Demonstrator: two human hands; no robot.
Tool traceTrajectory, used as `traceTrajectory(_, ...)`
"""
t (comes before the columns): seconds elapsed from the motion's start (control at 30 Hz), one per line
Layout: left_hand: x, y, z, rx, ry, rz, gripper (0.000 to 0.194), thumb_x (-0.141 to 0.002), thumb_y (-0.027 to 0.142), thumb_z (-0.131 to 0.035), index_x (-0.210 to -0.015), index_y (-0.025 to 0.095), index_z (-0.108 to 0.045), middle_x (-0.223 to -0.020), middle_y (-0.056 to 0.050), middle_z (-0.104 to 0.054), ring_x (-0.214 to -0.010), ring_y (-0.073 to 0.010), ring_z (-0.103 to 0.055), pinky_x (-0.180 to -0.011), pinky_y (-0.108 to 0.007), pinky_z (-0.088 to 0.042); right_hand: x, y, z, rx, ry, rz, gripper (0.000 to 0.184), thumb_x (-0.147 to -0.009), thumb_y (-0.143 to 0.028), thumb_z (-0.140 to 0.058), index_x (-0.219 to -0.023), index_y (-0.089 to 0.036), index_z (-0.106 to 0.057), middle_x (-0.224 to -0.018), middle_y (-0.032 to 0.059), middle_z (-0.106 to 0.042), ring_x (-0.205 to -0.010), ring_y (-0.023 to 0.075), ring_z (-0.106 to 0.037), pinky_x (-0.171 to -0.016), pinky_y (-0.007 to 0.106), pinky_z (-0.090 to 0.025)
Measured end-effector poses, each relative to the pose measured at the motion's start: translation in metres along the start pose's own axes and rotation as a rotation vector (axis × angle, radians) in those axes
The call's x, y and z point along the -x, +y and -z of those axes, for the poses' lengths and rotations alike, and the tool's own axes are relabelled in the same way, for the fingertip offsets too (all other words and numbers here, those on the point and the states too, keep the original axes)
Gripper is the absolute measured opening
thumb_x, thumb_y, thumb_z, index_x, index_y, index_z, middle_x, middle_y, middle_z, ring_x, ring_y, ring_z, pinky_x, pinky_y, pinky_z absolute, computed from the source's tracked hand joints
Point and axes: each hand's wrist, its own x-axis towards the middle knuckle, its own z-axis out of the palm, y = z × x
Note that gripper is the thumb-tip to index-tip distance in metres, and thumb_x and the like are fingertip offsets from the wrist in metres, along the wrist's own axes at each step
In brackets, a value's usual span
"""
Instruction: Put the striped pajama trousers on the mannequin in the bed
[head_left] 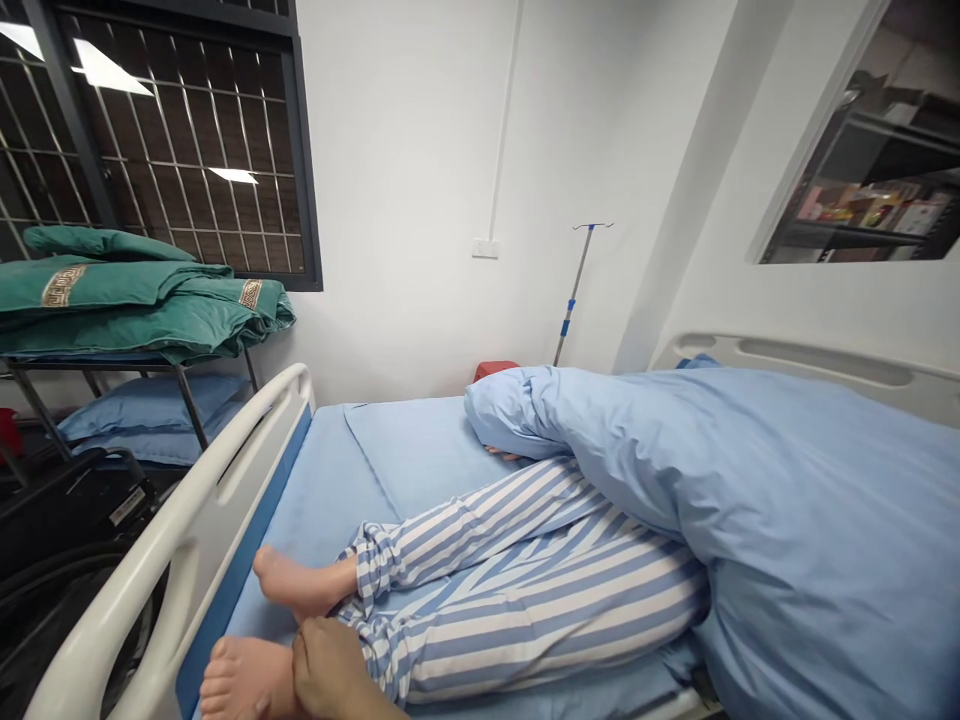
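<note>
My right hand enters at the bottom edge and grips the ankle of the nearer bare foot. That foot belongs to a person lying on a hospital bed, under a light blue duvet. The person's other bare foot rests just above my hand, apart from it. Blue-and-white striped trousers cover both legs. The duvet hides the person's upper body. My left hand is out of view.
A white bed side rail runs along the left of the blue mattress. Beyond it stand a rack with green quilts and blue pillows, and a black wheelchair. An IV pole stands behind the bed.
</note>
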Motion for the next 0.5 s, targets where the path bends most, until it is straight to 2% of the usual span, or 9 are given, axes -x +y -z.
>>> traceTrajectory(0.07, 0.002, 0.013, -0.008, -0.068, 0.215, 0.098, 0.039, -0.077, 0.014, -0.015, -0.094, 0.012, -0.049, -0.083, -0.016, -0.054, -0.095, -0.0364, -0.049, -0.060, -0.048, -0.038, 0.000, -0.001, 0.002, 0.002, -0.003, 0.004, 0.027, -0.083, -0.025, -0.036, -0.087, -0.018, -0.062, -0.087, 0.0092, -0.068, -0.078, 0.0250, -0.064, -0.065, 0.034, -0.049)
traceTrajectory(0.1, 0.003, 0.017, -0.010, -0.083, 0.258, 0.087, 0.039, -0.077, 0.014, -0.015, -0.097, 0.013, -0.049, -0.083, -0.015, -0.054, -0.093, -0.0352, -0.050, -0.058, -0.046, -0.038, 0.000, -0.001, 0.003, -0.003, -0.003, 0.004, 0.027, -0.083, -0.026, -0.037, -0.087, -0.018, -0.062, -0.087, 0.0091, -0.068, -0.078, 0.0252, -0.064, -0.065, 0.034, -0.050)
traceTrajectory(0.17, 0.003, 0.019, -0.010, -0.093, 0.257, 0.057, 0.040, -0.078, 0.014, -0.014, -0.097, 0.014, -0.049, -0.081, -0.014, -0.055, -0.089, -0.0350, -0.051, -0.054, -0.043, -0.035, 0.000, -0.002, 0.005, -0.009, -0.007, -0.005, 0.028, -0.083, -0.027, -0.037, -0.087, -0.018, -0.063, -0.087, 0.0095, -0.068, -0.079, 0.0258, -0.065, -0.065, 0.035, -0.050)
traceTrajectory(0.33, -0.001, 0.012, -0.008, -0.106, 0.234, 0.109, 0.048, -0.082, 0.022, -0.002, -0.087, 0.015, -0.050, -0.076, -0.016, -0.053, -0.081, -0.0367, -0.053, -0.050, -0.037, -0.026, 0.000, -0.003, 0.009, -0.023, 0.003, -0.015, 0.029, -0.083, -0.025, -0.036, -0.087, -0.016, -0.064, -0.086, 0.0114, -0.068, -0.078, 0.0267, -0.065, -0.065, 0.035, -0.050)
traceTrajectory(0.5, -0.009, 0.008, -0.015, -0.087, 0.239, 0.132, 0.050, -0.083, 0.024, 0.000, -0.084, 0.017, -0.050, -0.066, -0.009, -0.046, -0.079, -0.0340, -0.054, -0.051, -0.039, -0.031, 0.002, -0.004, 0.012, -0.023, 0.019, -0.006, 0.027, -0.081, -0.022, -0.038, -0.083, -0.014, -0.064, -0.083, 0.0117, -0.069, -0.075, 0.0261, -0.065, -0.063, 0.033, -0.049)
